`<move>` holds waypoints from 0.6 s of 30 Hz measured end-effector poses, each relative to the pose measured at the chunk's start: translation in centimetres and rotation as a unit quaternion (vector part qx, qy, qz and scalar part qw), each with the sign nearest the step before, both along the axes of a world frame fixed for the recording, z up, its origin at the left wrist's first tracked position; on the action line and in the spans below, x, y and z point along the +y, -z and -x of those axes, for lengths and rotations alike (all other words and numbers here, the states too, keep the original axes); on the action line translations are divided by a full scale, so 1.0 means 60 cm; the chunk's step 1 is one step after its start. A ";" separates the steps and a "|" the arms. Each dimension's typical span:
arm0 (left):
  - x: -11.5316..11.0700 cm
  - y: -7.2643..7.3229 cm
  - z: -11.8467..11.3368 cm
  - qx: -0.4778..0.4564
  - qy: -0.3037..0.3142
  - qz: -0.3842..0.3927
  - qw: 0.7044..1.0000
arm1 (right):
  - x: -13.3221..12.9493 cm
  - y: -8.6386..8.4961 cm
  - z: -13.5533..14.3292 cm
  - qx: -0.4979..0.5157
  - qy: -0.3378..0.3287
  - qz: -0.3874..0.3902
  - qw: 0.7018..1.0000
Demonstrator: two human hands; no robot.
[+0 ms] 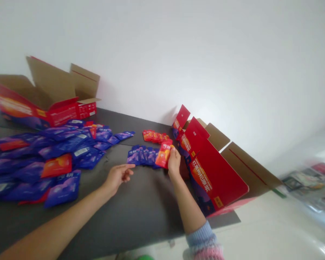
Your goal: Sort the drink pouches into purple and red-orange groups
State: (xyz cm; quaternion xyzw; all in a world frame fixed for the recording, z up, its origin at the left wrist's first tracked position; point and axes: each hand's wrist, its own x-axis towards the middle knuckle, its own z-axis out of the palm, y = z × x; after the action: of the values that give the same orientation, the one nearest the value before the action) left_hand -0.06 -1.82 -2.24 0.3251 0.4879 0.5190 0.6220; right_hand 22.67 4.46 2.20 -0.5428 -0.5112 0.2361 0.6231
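Observation:
My right hand (174, 161) grips a red-orange pouch (164, 154) by its right edge, close to the right end of a row of overlapping blue-purple pouches (142, 155). Behind that row lies a short row of red pouches (154, 136). My left hand (119, 177) hovers over the dark table with the index finger stretched out and the other fingers loosely bent; nothing shows in it. To its left spreads a big heap of blue-purple pouches (62, 144), with a few red pouches (56, 165) mixed in.
On the right stand open red cardboard boxes (206, 173) with flaps up, near the table's edge. Another open red box (62, 112) sits at the back left. A white wall (162, 54) rises behind the dark table (119, 220). Blurred items lie beyond at far right.

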 end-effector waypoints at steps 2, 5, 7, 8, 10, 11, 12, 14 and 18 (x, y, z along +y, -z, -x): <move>-0.001 0.006 -0.002 0.066 0.081 -0.006 0.995 | 0.049 -0.027 -0.012 0.039 0.010 0.007 0.999; -0.014 0.010 -0.009 0.232 0.198 -0.102 0.947 | 0.118 -0.059 -0.011 -0.006 0.018 0.006 1.000; -0.028 0.007 -0.013 0.364 0.242 -0.199 0.877 | 0.161 -0.075 0.000 -0.111 0.039 0.023 0.993; -0.034 0.005 -0.014 0.417 0.251 -0.237 0.841 | 0.182 -0.081 0.008 -0.185 0.056 0.047 0.980; -0.042 0.001 -0.016 0.474 0.248 -0.274 0.800 | 0.223 -0.090 0.027 -0.344 0.084 0.117 0.928; -0.043 0.000 -0.016 0.478 0.238 -0.274 0.800 | 0.243 -0.091 0.037 -0.384 0.077 0.144 0.909; -0.043 -0.001 -0.016 0.470 0.227 -0.267 0.810 | 0.263 -0.091 0.047 -0.402 0.064 0.160 0.899; -0.040 0.000 -0.015 0.441 0.201 -0.252 0.838 | 0.300 -0.086 0.066 -0.435 0.033 0.187 0.880; -0.031 0.007 -0.010 0.407 0.200 -0.254 0.854 | 0.354 -0.063 0.093 -0.479 -0.030 0.194 0.855</move>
State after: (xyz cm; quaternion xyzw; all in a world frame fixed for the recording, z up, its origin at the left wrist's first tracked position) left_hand 0.53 -3.66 -2.68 0.7447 0.4729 0.3109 0.3537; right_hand 17.08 25.71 5.97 -0.6832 -0.7063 0.0592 0.1757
